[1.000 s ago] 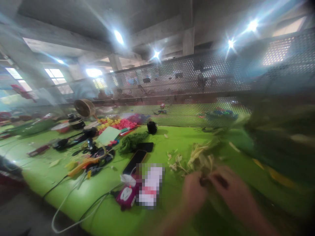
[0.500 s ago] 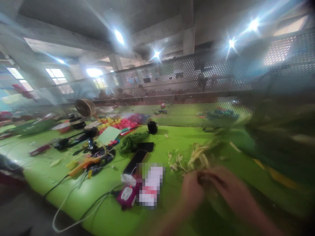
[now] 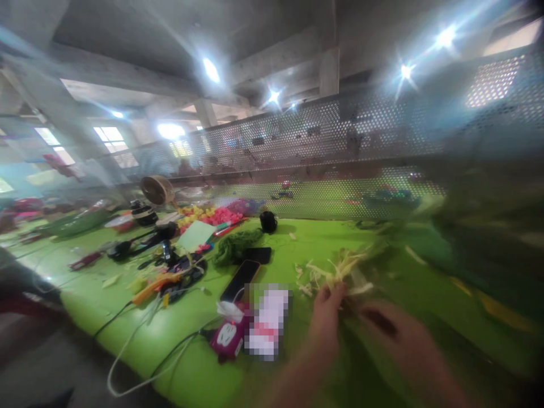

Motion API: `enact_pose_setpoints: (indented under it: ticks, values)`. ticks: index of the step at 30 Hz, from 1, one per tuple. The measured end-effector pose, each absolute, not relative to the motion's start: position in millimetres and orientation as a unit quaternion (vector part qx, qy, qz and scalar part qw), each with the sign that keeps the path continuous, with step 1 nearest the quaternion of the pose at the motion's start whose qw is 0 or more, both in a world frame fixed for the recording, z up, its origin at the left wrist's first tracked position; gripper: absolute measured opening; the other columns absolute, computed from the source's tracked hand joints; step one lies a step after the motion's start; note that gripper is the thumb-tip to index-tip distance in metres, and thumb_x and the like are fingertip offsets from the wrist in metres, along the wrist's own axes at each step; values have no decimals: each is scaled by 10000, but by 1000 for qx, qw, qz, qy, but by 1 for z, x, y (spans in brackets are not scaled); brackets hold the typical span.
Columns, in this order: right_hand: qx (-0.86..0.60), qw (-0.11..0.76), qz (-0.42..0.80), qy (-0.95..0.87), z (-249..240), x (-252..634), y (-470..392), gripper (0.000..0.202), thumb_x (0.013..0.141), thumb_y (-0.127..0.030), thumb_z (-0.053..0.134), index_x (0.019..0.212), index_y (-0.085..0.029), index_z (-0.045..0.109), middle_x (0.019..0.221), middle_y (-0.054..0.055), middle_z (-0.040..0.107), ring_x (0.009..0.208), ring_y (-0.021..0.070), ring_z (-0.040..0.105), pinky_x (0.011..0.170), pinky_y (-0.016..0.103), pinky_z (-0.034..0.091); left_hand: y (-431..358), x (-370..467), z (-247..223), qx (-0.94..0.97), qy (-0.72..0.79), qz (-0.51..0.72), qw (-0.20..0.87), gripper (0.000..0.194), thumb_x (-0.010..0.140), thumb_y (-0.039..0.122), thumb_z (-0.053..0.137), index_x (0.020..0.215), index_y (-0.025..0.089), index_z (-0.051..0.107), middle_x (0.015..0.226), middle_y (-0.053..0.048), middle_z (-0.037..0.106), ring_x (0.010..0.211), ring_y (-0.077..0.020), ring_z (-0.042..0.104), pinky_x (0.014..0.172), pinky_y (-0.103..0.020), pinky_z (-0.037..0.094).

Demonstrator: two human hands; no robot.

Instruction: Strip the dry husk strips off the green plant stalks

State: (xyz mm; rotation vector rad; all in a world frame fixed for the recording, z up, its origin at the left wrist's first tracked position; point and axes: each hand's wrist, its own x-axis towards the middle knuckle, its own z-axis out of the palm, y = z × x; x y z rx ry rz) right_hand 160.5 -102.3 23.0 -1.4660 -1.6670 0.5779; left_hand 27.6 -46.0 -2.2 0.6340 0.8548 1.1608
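Note:
My left hand (image 3: 326, 317) is closed, its thumb and fingers pinched around the lower end of a bunch of thin pale yellow strips (image 3: 342, 266) that fan out above it. They look like dried husk or artificial petals; the kind is unclear. Beside it on the right, my right hand (image 3: 393, 328) is blurred, with its fingers curled inward close to the bunch's lower end. What lies between those fingers is hidden. Small pale scraps (image 3: 304, 280) lie on the green table (image 3: 255, 385) left of the bunch.
Left of my hands lie a pixelated phone-like item (image 3: 267, 323), a purple box (image 3: 229, 337), dark phones (image 3: 241, 280) and green yarn-like material (image 3: 233, 246). An orange-handled glue gun (image 3: 155, 286) with cables is farther left. A dark green bag-like mass (image 3: 488, 255) fills the right; a perforated screen (image 3: 297, 147) stands behind.
My hands have moved apart, the right one going rightward. The strips now stand fanned out above my left hand. The view has shifted slightly, so the table items appear farther right.

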Motion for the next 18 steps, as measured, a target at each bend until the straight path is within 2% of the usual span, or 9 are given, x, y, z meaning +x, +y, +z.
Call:
enact_pose_setpoints:
  ticks: [4, 8, 14, 18]
  values:
    - [-595, 411, 275, -633, 18, 152, -99, 250, 854, -379, 530, 999, -279, 708, 1004, 41, 761, 839, 229, 714, 724, 327, 552, -50, 31, -5, 256, 389, 527, 711, 465, 703, 490, 740, 1050, 215, 595, 1000, -59, 676, 864, -184, 639, 726, -280, 488]
    - [-606, 425, 317, -593, 14, 152, -94, 324, 821, -457, 543, 1000, -244, 710, 995, 63, 766, 832, 243, 710, 722, 330, 540, -60, 39, 1, 256, 378, 525, 719, 446, 740, 453, 720, 1108, 234, 596, 1061, -51, 677, 959, -186, 635, 815, -278, 484]
    - [-605, 462, 378, -528, 19, 149, -92, 290, 688, -463, 577, 753, -214, 713, 813, 56, 769, 759, 262, 683, 686, 335, 524, -70, 47, 10, 298, 341, 531, 717, 357, 776, 382, 691, 1084, 220, 610, 1072, -59, 678, 1005, -197, 627, 893, -294, 467]
    - [-607, 443, 370, -547, 18, 150, -94, 211, 700, -406, 541, 639, -240, 657, 738, 22, 737, 765, 246, 658, 654, 309, 492, -64, 45, 2, 317, 380, 544, 677, 361, 774, 417, 687, 1061, 210, 613, 1095, -63, 660, 1004, -184, 609, 871, -273, 460]
